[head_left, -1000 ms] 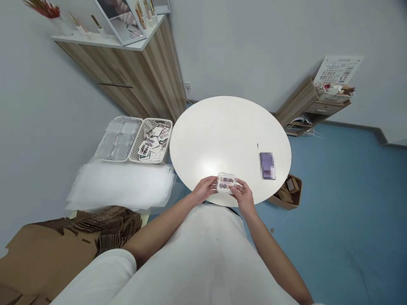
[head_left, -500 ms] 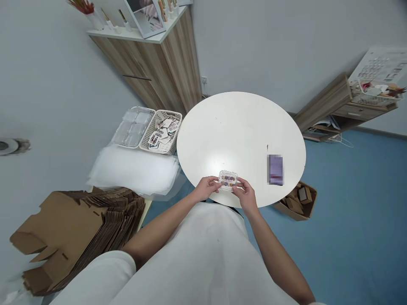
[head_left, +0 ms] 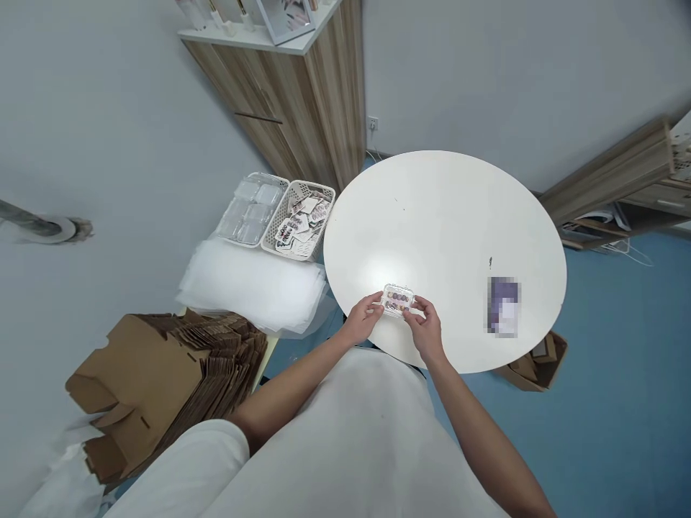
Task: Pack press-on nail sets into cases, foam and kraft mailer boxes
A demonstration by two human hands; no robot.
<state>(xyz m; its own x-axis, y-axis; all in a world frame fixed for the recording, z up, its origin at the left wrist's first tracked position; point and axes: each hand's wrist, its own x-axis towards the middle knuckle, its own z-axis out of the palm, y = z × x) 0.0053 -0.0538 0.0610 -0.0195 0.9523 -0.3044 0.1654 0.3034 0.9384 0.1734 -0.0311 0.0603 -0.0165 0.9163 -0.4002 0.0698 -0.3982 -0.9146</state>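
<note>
Between my two hands, over the near edge of the round white table [head_left: 443,216], is a small clear plastic case [head_left: 398,300] with two rows of coloured false nails inside. My left hand [head_left: 365,318] grips its left side with thumb and fingers. On the opposite side my right hand [head_left: 425,326] pinches the lower right corner. The case looks closed, though its lid edge is too small to make out for sure. A pixelated purple object [head_left: 502,306] lies on the table to the right.
Left of the table stand a basket of nail cards [head_left: 300,221] and a basket of clear cases [head_left: 251,210]. Nearer are white foam sheets [head_left: 251,284] and stacked flat cardboard boxes [head_left: 156,381]. A carton [head_left: 540,367] sits on the floor under the table's right edge.
My view has turned left, so the table and baskets appear further right. Both hands keep hold of the clear case. The pixelated object now shows a pale patch.
</note>
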